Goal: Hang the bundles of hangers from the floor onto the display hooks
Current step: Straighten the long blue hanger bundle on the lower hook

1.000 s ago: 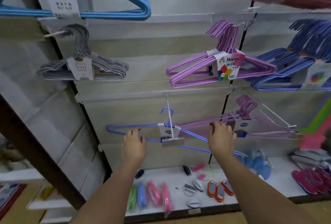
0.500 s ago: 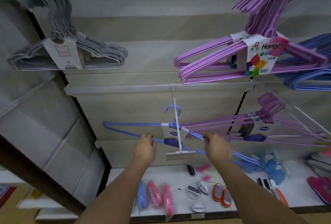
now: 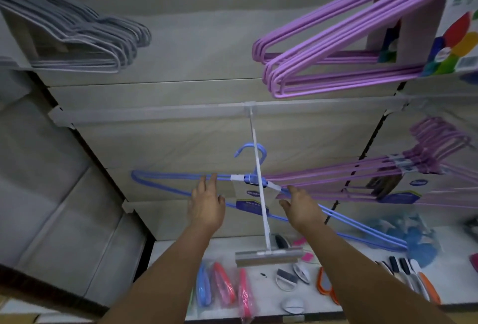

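**Ana:** Two hands are up by the blue hanger bundle [image 3: 178,186]. It hangs on the long white display hook [image 3: 259,189], low on the wall, between the grey hangers [image 3: 85,39] and the purple hangers [image 3: 344,46] higher up.

**Ben:** Is the person holding it?

**Ana:** Not tightly. The left hand [image 3: 207,206] is spread flat, and its fingertips [image 3: 212,177] touch the top bar. The right hand [image 3: 301,208] is loose too, fingers apart, resting on the sloping bar.

**Ben:** Is the bundle heavy?

**Ana:** It looks light. The bars are thin and seem stiff, and white tape [image 3: 237,177] ties them together near the neck. The coating looks smooth, so it may slide.

**Ben:** Where is the best place to grab it?

**Ana:** Probably on the two bars close to the neck, one hand each side, so it stays level. A hold far out on one end would likely tip it.
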`<state>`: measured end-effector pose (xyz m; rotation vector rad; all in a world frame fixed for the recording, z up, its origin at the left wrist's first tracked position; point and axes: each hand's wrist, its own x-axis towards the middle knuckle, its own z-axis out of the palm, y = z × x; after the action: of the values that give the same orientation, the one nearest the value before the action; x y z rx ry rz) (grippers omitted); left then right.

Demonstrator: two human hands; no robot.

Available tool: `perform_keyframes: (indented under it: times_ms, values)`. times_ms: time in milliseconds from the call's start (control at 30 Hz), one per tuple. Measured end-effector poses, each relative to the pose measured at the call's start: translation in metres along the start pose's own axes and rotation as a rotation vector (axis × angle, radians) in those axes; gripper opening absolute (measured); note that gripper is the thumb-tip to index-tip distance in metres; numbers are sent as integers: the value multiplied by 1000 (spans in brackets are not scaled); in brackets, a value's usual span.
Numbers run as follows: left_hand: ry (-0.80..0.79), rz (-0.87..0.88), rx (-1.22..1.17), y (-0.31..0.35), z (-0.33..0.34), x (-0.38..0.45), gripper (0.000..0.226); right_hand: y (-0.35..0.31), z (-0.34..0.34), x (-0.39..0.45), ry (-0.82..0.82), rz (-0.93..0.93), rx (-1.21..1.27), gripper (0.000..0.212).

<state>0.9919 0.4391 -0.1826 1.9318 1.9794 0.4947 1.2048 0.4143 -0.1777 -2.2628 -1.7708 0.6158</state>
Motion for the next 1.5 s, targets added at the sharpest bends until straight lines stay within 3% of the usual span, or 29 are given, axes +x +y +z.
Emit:
perform_keyframes:
  times_ms: [133, 333, 600, 900, 1200, 1500]
  values:
    - [16, -7, 139, 11, 4, 17, 62, -1, 5, 14, 53, -12, 21, 39]
    - [-110, 26, 186, 11, 13, 26, 55, -7, 11, 37, 86, 23, 33, 35]
    - [19, 50, 195, 11, 22, 38, 29, -7, 8, 59, 106, 18, -33, 38]
    - [69, -12, 173, 20, 29, 60, 33, -12, 7, 79, 137, 34, -98, 37]
    - [59, -9, 88, 19, 26, 59, 38, -12, 19, 68, 193, 68, 168, 40]
    - [112, 54, -52, 13, 24, 10, 54, -6, 14, 31, 179, 20, 215, 46]
